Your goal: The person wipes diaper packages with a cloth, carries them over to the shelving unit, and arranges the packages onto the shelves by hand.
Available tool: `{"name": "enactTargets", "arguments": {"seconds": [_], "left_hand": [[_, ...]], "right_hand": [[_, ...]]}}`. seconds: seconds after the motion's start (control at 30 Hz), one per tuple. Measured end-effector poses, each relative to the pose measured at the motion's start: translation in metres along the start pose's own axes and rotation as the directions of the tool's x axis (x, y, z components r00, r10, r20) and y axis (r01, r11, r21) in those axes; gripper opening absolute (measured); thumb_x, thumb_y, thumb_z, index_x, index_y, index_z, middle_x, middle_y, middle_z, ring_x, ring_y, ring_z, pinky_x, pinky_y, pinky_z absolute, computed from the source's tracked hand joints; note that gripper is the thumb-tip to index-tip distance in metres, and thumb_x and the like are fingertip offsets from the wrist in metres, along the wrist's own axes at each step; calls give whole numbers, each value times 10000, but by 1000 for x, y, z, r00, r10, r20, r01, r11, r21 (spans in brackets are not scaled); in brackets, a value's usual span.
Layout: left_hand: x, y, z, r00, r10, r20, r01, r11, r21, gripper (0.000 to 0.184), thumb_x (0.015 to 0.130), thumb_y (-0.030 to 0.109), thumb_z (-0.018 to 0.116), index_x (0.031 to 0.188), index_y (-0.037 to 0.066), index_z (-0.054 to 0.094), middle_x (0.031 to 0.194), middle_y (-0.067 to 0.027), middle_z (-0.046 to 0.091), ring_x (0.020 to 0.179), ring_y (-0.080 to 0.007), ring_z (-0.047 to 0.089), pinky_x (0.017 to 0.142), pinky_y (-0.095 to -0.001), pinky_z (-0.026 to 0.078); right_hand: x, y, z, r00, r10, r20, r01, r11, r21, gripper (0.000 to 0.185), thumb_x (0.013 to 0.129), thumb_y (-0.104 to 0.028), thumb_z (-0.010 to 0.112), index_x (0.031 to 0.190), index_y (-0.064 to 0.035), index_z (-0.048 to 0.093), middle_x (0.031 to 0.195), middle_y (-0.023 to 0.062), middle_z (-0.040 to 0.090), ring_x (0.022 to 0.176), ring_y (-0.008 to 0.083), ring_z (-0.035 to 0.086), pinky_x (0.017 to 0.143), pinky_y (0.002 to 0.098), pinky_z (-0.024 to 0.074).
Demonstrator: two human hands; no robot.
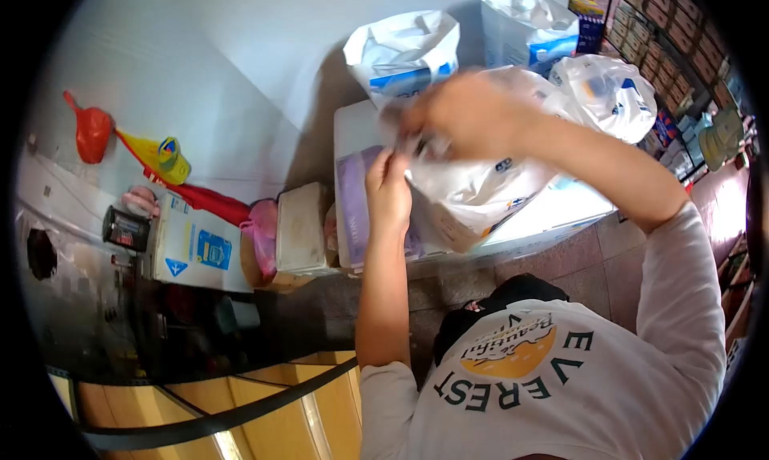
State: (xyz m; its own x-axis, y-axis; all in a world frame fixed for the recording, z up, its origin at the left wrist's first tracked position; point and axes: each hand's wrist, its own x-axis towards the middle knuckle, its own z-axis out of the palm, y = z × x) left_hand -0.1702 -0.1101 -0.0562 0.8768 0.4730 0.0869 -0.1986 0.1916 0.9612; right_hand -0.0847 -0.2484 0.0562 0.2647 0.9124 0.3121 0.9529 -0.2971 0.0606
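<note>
A white plastic bag [473, 199] with blue print stands, filled, on a white surface [553, 207] in front of me. My left hand [388, 191] is at the bag's upper left edge, its thumb and fingers pinched together. What lies in that pinch is too small and blurred to name. Just above and to the right is my right hand [473, 111], smeared by motion over the bag's top. Its fingers are bent, but their grip cannot be made out. Something greyish and blurred shows between the two hands. A purple pack [352, 207] lies beside my left hand.
Behind stand two more white-and-blue bags [400, 55] [529, 35], with a knotted white bag [609, 99] to the right. A pale box [303, 227], a pink bag [260, 232] and a white carton [196, 248] line the left. Shelves with small boxes [665, 19] rise at far right.
</note>
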Motion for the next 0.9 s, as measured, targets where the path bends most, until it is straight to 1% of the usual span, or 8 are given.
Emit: {"name": "enactTargets", "arguments": {"seconds": [0.03,0.2,0.43,0.57,0.63,0.67,0.73,0.9], "left_hand": [[0,-4,-1,997,77,-8,-77,997,15,211,899,180,514,874,-19,578,789,2,544,733,-61,460,664,-204,364],[-10,-4,-3,999,40,-18,-41,999,-31,186,897,158,510,851,-10,576,795,-5,550,715,-65,484,642,-213,390],[-2,12,10,999,41,32,-42,998,35,218,915,185,499,873,-18,566,835,-26,565,724,-70,501,636,-214,399],[-3,8,8,997,6,72,-8,999,38,216,907,179,508,896,-23,583,796,-8,558,718,-60,467,638,-206,376],[-5,9,14,994,108,18,-109,992,71,206,903,170,510,877,-20,587,759,6,539,695,-53,446,631,-199,363],[-5,8,7,997,70,40,-74,993,88,165,887,141,528,920,-13,576,855,-38,585,787,-97,548,709,-232,426],[-4,2,1,994,103,28,-105,993,54,138,884,131,528,896,3,575,824,-22,572,751,-93,539,682,-226,422],[4,7,-3,992,61,109,-75,988,132,118,900,139,504,868,44,567,802,2,557,702,-53,509,576,-204,385]], "right_hand": [[5,-15,4,982,23,188,-19,1000,-25,422,658,-141,646,1076,-156,591,881,105,643,808,305,621,699,398,502],[-10,54,32,972,228,56,-231,971,58,399,731,-267,585,1117,-167,588,771,118,649,701,316,621,647,408,505],[-62,144,-5,853,520,-37,-478,752,-454,209,706,-218,604,891,-127,641,749,125,643,682,316,626,606,391,507],[-49,104,-29,825,549,-136,-563,781,-271,269,676,-170,649,942,-131,634,785,86,650,728,278,634,631,378,510],[-35,61,-23,957,251,-144,-254,967,-3,336,655,-127,669,987,-155,634,947,42,633,871,231,620,736,355,498],[-23,33,-19,968,232,92,-222,969,-106,406,690,-143,644,1089,-193,588,1077,55,586,944,244,597,763,363,494],[-20,0,25,994,27,104,-12,990,-139,498,782,-198,545,1255,-308,434,1181,87,514,1029,282,555,805,417,474],[-16,37,28,957,254,137,-248,967,-62,470,780,-216,564,1231,-311,472,1157,76,508,1022,271,554,790,400,480]]}}
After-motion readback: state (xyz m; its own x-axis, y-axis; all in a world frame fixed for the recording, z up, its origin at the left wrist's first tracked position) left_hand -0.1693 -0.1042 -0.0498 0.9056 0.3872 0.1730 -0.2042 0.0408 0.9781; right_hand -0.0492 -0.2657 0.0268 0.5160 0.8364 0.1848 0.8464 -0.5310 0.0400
